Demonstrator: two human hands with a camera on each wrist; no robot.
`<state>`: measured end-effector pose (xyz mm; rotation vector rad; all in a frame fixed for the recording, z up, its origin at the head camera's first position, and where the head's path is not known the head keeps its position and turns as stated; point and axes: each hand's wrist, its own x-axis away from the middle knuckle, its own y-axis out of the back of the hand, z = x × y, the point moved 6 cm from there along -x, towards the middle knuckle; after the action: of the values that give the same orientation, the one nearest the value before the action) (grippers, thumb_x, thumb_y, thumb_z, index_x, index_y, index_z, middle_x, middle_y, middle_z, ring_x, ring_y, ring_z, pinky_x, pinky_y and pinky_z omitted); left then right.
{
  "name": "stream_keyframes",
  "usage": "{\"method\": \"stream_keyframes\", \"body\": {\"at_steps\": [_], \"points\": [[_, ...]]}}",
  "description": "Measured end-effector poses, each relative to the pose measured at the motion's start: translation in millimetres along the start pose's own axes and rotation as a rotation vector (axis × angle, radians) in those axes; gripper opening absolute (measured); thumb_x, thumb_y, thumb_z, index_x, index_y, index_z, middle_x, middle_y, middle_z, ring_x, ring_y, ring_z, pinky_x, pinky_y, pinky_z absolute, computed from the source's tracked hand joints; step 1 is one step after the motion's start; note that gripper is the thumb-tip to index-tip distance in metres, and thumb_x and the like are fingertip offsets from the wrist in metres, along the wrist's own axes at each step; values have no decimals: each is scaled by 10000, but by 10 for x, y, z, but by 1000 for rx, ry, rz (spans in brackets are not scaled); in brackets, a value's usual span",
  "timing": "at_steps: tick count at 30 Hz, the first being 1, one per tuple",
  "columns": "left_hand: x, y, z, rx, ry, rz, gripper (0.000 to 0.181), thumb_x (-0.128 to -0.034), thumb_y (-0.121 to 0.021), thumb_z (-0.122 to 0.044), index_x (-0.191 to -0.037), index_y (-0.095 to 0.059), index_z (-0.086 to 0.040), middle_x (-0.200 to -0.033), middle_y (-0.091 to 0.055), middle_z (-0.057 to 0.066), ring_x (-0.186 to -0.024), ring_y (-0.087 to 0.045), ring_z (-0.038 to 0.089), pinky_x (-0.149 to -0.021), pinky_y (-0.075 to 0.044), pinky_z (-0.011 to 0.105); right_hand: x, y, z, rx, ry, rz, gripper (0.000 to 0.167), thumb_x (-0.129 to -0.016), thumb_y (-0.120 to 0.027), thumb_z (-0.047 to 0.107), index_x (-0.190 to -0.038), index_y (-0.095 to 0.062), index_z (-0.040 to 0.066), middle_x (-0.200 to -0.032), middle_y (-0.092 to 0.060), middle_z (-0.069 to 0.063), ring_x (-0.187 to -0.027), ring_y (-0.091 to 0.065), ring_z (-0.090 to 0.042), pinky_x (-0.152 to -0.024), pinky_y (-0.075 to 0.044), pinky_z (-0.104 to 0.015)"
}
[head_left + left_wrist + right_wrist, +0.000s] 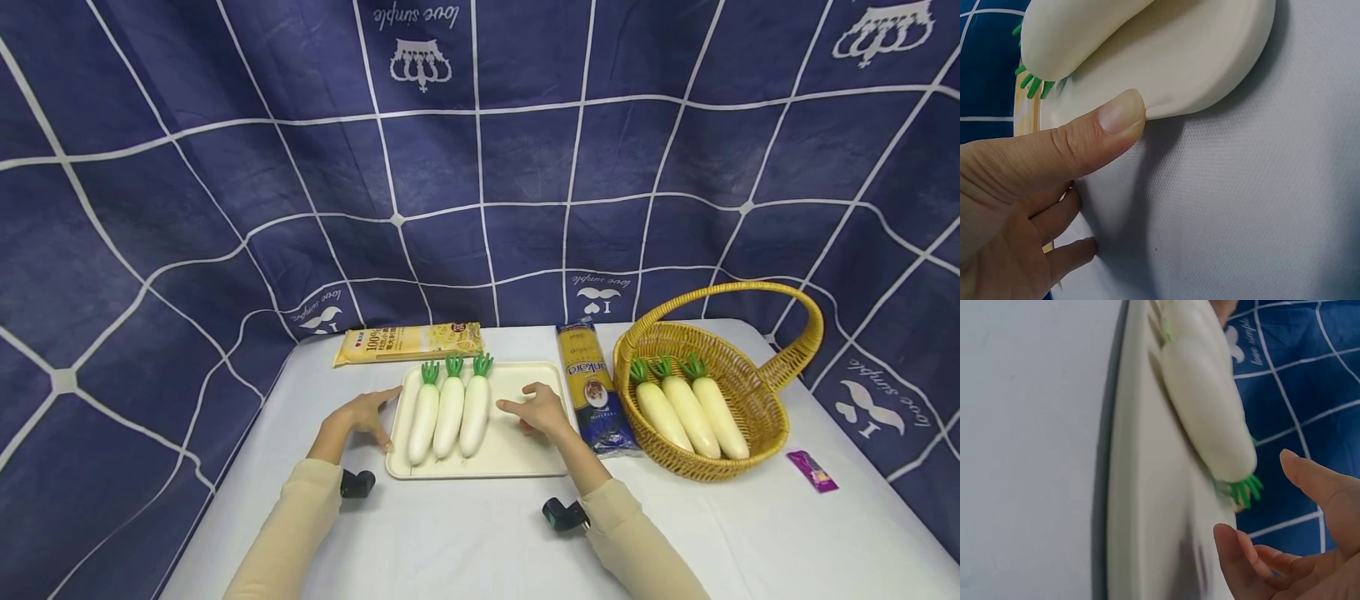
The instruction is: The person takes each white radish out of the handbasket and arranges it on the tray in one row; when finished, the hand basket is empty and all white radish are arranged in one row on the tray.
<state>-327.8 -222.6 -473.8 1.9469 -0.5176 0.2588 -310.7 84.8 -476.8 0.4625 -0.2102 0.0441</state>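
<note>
Three white radishes (450,417) with green tops lie side by side on the left half of a cream tray (525,457). At the tray's left edge is my left hand (363,414), fingers spread. Its thumb (1119,115) touches the tray's rim in the left wrist view, and the other fingers stay outside the tray. My right hand (542,412) hovers over the tray's right half, to the right of the radishes. Nothing is between its parted thumb and fingers, and the right wrist view shows it apart from the nearest radish (1207,409).
A yellow pasta packet (408,343) lies behind the tray. Right of the tray is a blue and yellow pasta bag (592,387). Beside that stands a wicker basket (776,429) with three paler radishes (693,414) inside. A small purple sachet (812,472) lies at far right.
</note>
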Motion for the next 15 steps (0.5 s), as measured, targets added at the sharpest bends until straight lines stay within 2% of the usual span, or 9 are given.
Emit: {"method": "stream_keyframes", "body": {"at_steps": [6, 9, 15], "points": [[9, 22, -7, -2, -6, 5, 1245, -408, -924, -343, -1467, -318, -98, -1402, -401, 285, -1304, -334, 474, -1064, -271, 622, 101, 260, 25, -42, 40, 10, 706, -772, -757, 276, -1288, -451, -96, -906, -653, -218, -717, -666, -305, -619, -597, -375], [-1, 8, -3, 11, 4, 0, 1221, -441, -925, -282, -1472, -301, -83, -1416, -389, 277, -1319, -322, 463, -1081, -258, 608, 167, 433, 34, -37, 82, 12, 684, -792, -743, 236, -1296, -441, -113, -908, -644, -219, -751, -668, -354, -637, -597, -404], [-12, -10, 2, -25, -2, -8, 1173, -497, -913, -220, -1475, -282, -69, -1412, -392, 281, -1312, -330, 467, -1069, -280, 609, 307, 842, 3, -15, 179, 15, 668, -818, -718, 178, -1306, -405, -154, -841, -638, -191, -728, -664, -368, -636, -597, -407]]}}
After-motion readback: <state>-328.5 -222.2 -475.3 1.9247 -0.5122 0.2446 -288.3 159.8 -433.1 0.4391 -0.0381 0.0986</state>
